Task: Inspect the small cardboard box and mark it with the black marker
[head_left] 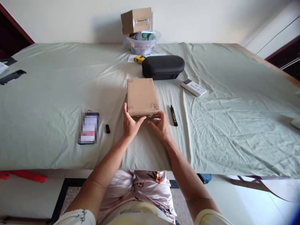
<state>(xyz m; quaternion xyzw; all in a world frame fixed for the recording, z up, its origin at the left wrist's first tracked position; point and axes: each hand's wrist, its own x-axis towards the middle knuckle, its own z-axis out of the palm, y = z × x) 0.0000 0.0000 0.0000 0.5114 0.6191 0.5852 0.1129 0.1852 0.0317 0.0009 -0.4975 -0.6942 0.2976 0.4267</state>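
Observation:
A flat brown cardboard parcel (142, 96) lies on the pale green sheet (58, 93) in front of me. My left hand (130, 123) rests at its near left corner, thumb up along the left side and fingers under the near edge. My right hand (160, 125) touches the near right corner with its fingers curled against the edge. Both hands grip the parcel's near end, which stays on the sheet.
A black marker (173, 115) lies right of the parcel, a small black cap (107, 128) and a phone (89, 128) to its left. Behind the parcel are a black hard case (163, 66), a white remote (193, 87), a yellow tape measure (139, 59), a plastic tub (142, 43) and a taped box (136, 20).

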